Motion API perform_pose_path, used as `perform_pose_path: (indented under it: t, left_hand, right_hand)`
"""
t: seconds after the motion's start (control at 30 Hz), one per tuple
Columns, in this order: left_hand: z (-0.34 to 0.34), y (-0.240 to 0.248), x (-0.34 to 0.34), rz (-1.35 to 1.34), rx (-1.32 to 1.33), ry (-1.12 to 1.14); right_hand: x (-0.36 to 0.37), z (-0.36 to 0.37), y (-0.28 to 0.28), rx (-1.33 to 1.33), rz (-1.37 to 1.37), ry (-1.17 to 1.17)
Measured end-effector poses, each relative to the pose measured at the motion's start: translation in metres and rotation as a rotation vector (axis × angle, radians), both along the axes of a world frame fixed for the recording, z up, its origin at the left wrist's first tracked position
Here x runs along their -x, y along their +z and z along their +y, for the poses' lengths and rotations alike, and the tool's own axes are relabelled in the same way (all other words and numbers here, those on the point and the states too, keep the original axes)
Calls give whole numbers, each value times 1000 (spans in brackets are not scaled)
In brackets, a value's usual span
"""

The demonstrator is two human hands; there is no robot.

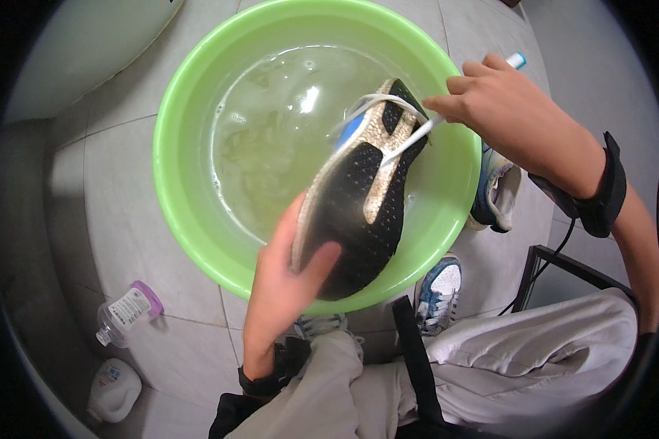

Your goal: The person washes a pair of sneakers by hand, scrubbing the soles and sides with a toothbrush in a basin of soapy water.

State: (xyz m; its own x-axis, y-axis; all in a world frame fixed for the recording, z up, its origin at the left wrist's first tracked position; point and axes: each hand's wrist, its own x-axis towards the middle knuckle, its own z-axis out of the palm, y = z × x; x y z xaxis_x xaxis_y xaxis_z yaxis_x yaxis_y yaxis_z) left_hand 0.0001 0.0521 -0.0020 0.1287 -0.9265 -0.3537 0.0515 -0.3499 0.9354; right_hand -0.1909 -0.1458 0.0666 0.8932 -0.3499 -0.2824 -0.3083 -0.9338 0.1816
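Observation:
A shoe (362,212) is tilted above a green basin, its black-and-cream sole turned toward me. My left hand (289,271) grips its lower end, thumb on the sole and fingers behind the edge, slightly blurred. In my right hand (487,95) is a slim white toothbrush (414,140) with a blue-tipped handle end. Its far end rests on the cream groove of the sole; the bristles cannot be made out. A white shoelace (379,97) loops loosely across the shoe's top end. Cloudy water (271,139) with some foam lies in the basin (185,219).
Right of the basin another shoe (494,192) lies on the tiles. A clear bottle with a purple lid (130,313) and a white jug (114,389) are at the lower left. My worn shoe (439,293) touches the basin's near side. A black-framed panel (556,278) stands at right.

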Motion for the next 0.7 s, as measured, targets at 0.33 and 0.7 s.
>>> perform_pose_path:
  t: [0.33, 0.7]
  left_hand:
    - [0, 2, 0, -5, -8, -24]
    - [1, 0, -2, 37, 7, 20]
  right_hand:
    - [0, 7, 2, 167, -4, -1]
    - [17, 35, 0, 332, -120, 86]
